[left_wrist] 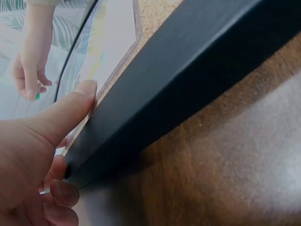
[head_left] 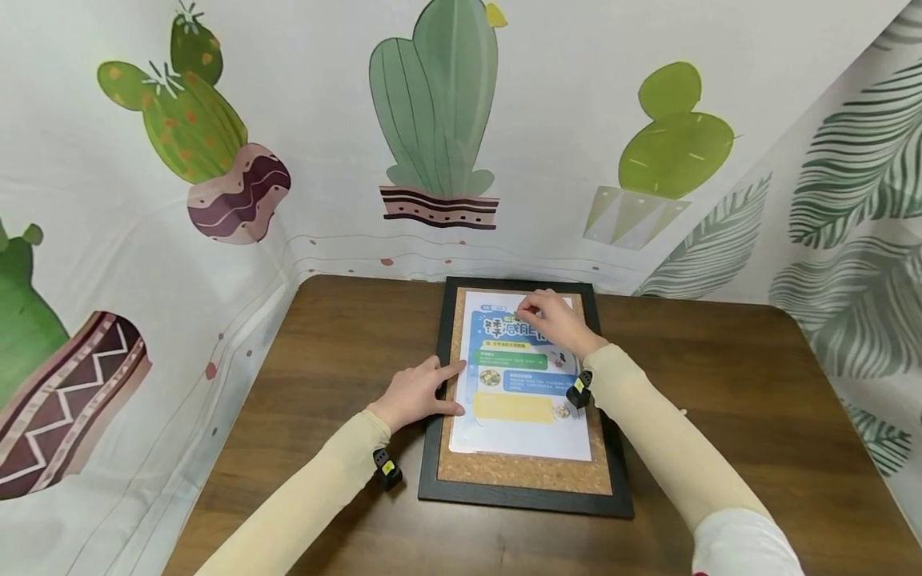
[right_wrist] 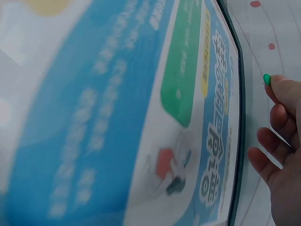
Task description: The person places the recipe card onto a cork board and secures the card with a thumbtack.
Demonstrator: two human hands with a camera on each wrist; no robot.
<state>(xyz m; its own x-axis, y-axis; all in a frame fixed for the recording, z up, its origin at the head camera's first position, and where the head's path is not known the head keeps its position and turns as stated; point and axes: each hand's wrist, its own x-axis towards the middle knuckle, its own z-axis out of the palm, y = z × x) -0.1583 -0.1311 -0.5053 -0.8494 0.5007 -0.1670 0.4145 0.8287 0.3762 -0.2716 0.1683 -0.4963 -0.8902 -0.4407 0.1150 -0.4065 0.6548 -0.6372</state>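
A printed poster [head_left: 522, 440] with blue, green and yellow blocks lies on a cork board [head_left: 529, 474] that has a black frame [head_left: 526, 501]. My left hand [head_left: 414, 394] rests at the poster's left edge, thumb and index finger spread and extended onto it. Its other fingers bend beside the frame's outer side in the left wrist view. Over the poster's upper part, my right hand [head_left: 558, 320] pinches a green pushpin [right_wrist: 267, 79] between thumb and index finger. The pin's short metal point shows in the right wrist view. Above the poster's surface, the other right fingers are loosely bent.
The board lies on a brown wooden table [head_left: 346, 360], near its back edge. Behind it hangs a white cloth [head_left: 555, 144] printed with cacti and leaves. A tiny pale object [head_left: 683, 412] lies on the table right of the board, beside the right sleeve [head_left: 670, 432].
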